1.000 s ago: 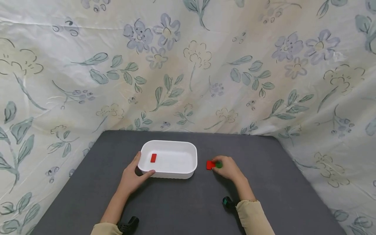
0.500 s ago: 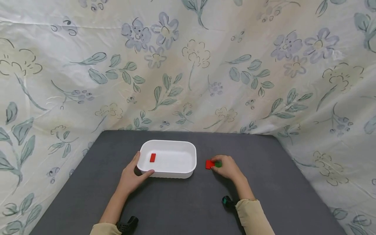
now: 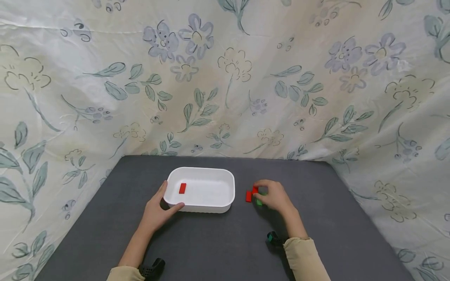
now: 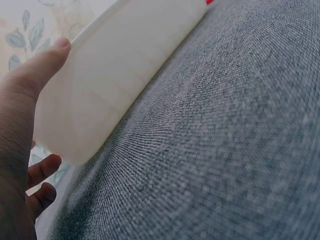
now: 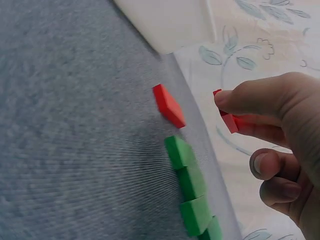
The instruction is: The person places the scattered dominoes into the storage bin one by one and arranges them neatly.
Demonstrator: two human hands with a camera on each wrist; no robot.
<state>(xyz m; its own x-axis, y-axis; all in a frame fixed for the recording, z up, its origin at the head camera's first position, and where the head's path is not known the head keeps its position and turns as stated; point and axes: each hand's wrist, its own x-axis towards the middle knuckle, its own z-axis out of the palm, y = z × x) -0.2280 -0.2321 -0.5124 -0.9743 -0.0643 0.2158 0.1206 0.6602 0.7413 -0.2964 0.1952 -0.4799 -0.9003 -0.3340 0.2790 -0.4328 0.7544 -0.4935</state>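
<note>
My left hand (image 3: 157,212) holds the near left corner of a white plastic tub (image 3: 211,190), its thumb on the front wall and its fingers along the left side. Inside the tub, toward the left, lies a flat red block (image 3: 182,188). To the right of the tub, my right hand (image 3: 276,196) pinches another red block (image 5: 229,123) between thumb and fingers, raised over the table. A third red block (image 5: 169,106) lies on the cloth close by. Several green blocks (image 5: 192,182) sit in a row beside it, partly hidden by the right hand in the head view.
A dark grey cloth (image 3: 211,246) covers the table. Behind and at both sides hangs a floral curtain (image 3: 225,97). Black straps with small devices (image 3: 153,269) are worn on both wrists.
My right hand has lifted a red block off the table, where two red ones lay side by side, uncovering more of the green blocks. The left hand and tub have stayed put.
</note>
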